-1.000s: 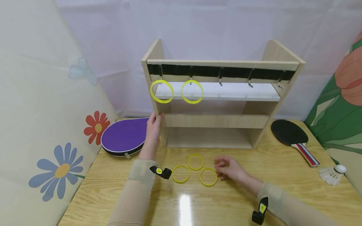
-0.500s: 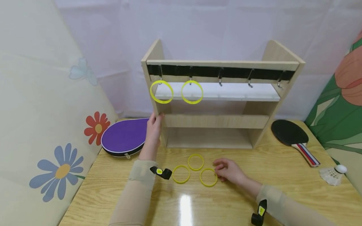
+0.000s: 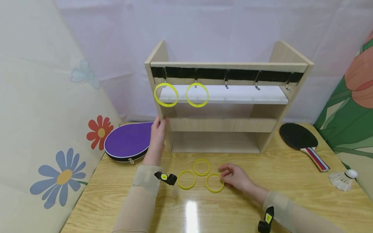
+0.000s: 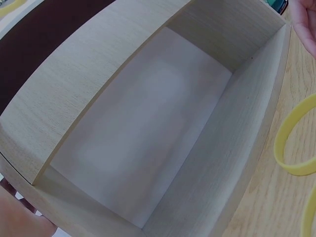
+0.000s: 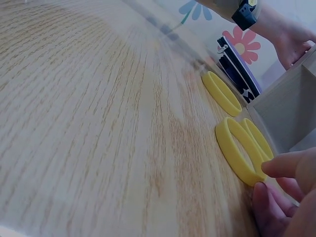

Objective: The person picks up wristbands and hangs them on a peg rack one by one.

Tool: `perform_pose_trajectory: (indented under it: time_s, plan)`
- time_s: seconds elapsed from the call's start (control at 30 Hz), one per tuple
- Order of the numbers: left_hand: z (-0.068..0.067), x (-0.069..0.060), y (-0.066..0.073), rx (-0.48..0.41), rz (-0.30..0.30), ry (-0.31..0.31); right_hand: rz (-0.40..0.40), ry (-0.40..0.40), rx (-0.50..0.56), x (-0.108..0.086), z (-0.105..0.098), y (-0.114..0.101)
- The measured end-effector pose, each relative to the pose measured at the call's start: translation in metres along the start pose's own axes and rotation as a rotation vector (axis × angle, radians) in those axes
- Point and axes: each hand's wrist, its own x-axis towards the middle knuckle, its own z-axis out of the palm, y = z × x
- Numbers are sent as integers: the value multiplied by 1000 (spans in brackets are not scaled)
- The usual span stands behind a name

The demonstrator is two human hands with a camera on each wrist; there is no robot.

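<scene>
Head view, purple case (image 3: 128, 139): at eight o'clock, flat on the table (image 3: 96, 210), its end behind the left hand (image 3: 158, 131).
Left hand: at eight o'clock, fingers curled around the side panel of the wooden rack (image 3: 222, 125), probably steadying it.
Hung rings (image 3: 197, 105): two, at eleven and one o'clock, suspended from the two leftmost hooks (image 3: 226, 85).
Loose rings (image 3: 186, 188): three, flat between five and six o'clock, within easy reach.
Right hand (image 3: 236, 178): near half past four, fingers partly bent, forefinger at the rightmost loose ring's rim, thumb close by; whether they pinch it, cannot tell.
Paddle (image 3: 298, 137): three o'clock, apparently unused.
Shuttlecock (image 3: 341, 181): near four o'clock, likewise.
</scene>
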Motion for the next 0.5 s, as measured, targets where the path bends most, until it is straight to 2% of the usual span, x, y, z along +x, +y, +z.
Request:
perform_pose_trajectory:
  time_s: [0.27, 0.5]
  plan:
    - [-1, 1, -1, -1, 5, -4, 12, 21, -35, 0, 2, -2]
    - [0, 2, -2, 0, 13, 4, -18, 20, -59, -1, 3, -2]
